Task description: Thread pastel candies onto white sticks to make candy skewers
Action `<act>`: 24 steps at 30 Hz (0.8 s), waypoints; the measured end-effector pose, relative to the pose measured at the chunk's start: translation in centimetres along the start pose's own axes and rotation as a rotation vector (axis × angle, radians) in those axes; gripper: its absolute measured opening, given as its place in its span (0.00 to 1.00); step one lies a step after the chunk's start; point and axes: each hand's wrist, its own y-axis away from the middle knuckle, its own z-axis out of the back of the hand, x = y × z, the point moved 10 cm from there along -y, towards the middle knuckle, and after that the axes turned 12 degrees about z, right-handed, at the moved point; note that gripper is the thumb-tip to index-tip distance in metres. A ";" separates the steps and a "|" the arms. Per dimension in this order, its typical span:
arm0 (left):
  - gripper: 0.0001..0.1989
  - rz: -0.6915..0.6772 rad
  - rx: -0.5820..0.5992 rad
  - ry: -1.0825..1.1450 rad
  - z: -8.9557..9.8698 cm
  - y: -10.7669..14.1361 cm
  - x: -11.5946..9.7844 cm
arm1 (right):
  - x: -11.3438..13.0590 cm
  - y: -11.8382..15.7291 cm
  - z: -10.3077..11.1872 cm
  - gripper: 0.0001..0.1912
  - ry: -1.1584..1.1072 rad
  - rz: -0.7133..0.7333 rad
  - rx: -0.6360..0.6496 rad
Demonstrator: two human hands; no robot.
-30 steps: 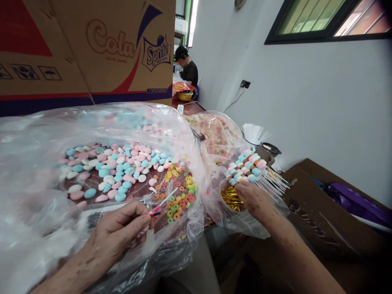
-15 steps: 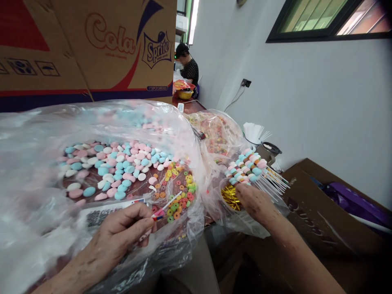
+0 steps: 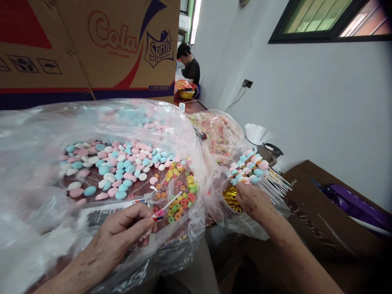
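My left hand is closed on a thin white stick with a small pink and red-blue piece at its lower end. Pink, blue and white candies lie inside a clear plastic bag, beside small coloured rings. At the right, my right hand is at the near end of a stack of candy skewers with white sticks. Its fingertips are hidden, so its hold cannot be made out. Gold twist ties sit just left of that hand.
A big printed carton stands behind the bag. White sticks rise from a holder beside a dark mug. An open brown box is at the right. A person sits at the far table end.
The whole view has shifted slightly, moving things a little to the right. Both hands keep nearly the same pose and place.
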 end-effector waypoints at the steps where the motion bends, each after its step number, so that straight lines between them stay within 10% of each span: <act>1: 0.16 0.011 -0.005 0.014 0.1 0.0 0.1 | -0.3 0.2 0.3 0.10 -0.012 0.002 -0.030; 7: 0.15 -0.004 0.034 0.077 -0.5 -0.1 0.2 | 0.5 0.5 3.2 0.11 -0.147 0.057 -0.249; 13: 0.14 0.101 0.097 0.306 -3.5 -0.4 0.3 | 10.3 1.0 6.9 0.08 -0.992 0.374 -0.609; 18: 0.14 0.103 0.082 0.481 -3.9 -0.3 -0.1 | 18.9 0.6 6.8 0.07 -1.447 0.560 -0.381; 24: 0.15 0.059 -0.030 0.529 -2.1 0.0 0.5 | 20.2 0.1 6.2 0.07 -1.532 0.531 -0.270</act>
